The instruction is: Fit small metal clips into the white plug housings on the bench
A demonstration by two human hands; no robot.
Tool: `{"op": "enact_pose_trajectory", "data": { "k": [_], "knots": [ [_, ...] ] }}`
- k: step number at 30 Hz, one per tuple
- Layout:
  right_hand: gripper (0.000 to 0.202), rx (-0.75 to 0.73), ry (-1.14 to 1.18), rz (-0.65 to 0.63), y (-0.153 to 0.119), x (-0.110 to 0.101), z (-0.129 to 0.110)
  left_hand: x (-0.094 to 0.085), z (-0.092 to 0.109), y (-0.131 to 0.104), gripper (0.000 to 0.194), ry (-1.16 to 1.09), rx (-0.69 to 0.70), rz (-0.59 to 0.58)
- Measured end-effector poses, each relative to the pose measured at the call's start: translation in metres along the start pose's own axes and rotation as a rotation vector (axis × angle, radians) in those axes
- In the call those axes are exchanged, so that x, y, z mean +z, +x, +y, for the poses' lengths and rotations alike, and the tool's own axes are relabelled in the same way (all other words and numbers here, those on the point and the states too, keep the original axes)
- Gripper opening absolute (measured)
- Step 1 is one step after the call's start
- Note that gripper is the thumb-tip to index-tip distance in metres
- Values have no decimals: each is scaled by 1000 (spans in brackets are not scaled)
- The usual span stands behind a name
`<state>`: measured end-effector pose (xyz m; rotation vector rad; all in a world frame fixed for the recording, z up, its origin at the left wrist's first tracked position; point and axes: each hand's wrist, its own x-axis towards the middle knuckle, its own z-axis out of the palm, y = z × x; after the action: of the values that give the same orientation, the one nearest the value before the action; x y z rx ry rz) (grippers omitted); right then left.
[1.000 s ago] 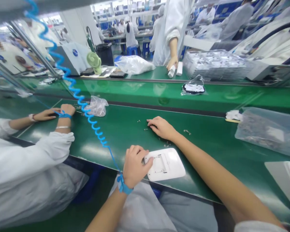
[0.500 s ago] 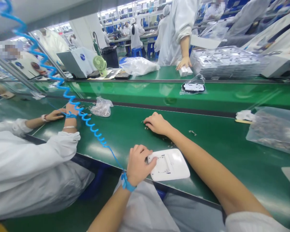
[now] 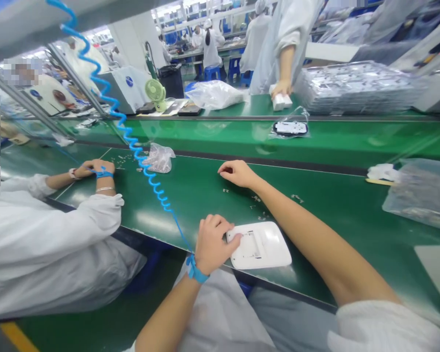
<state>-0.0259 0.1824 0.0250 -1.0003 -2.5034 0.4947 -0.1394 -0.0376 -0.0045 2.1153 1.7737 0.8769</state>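
Note:
A white plastic housing (image 3: 275,244) with rounded corners and a rectangular recess lies on the green work surface near its front edge. My left hand (image 3: 214,242), wearing a blue wrist strap, grips its left end with the thumb on top. Farther back, my right hand (image 3: 239,174) is held over the surface with its fingers curled and the fingertips close together. Whatever is between those fingertips is too small to make out. Several tiny metal pieces (image 3: 255,198) are scattered between my right hand and the housing.
A coiled blue cord (image 3: 132,142) runs down to my left wrist strap. A bag of small parts (image 3: 160,157) lies left, a larger bag (image 3: 421,195) right. A co-worker's hands (image 3: 99,167) are at the left. Trays (image 3: 355,88) stand stacked beyond the green ledge.
My right hand has moved back and away from the scattered pieces, its fingers curled. My left hand stays on the housing. The co-worker's hands at the left have come together.

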Motion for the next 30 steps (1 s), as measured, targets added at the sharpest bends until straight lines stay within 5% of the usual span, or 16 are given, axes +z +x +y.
{"op": "enact_pose_trajectory", "data": {
  "k": [5, 10, 14, 17, 22, 30],
  "knots": [
    [23, 39, -39, -1, -28, -15, 6, -3, -1, 0, 8, 9, 7, -21],
    [16, 22, -38, 12, -124, -43, 4, -6, -1, 8, 9, 5, 40, -139],
    [22, 58, 55, -33, -183, -44, 5, -6, 3, 36, 10, -6, 208, -306],
    [24, 51, 40, -13, -192, -34, 9, -6, 8, 69, 15, -59, 322, -396],
    [25, 11, -74, 29, -185, -24, 14, 8, 8, 113, 9, -102, 362, -288],
    [22, -139, 89, 63, -187, -34, 15, 27, 1, 110, 16, 49, 586, -321]
  ]
}}
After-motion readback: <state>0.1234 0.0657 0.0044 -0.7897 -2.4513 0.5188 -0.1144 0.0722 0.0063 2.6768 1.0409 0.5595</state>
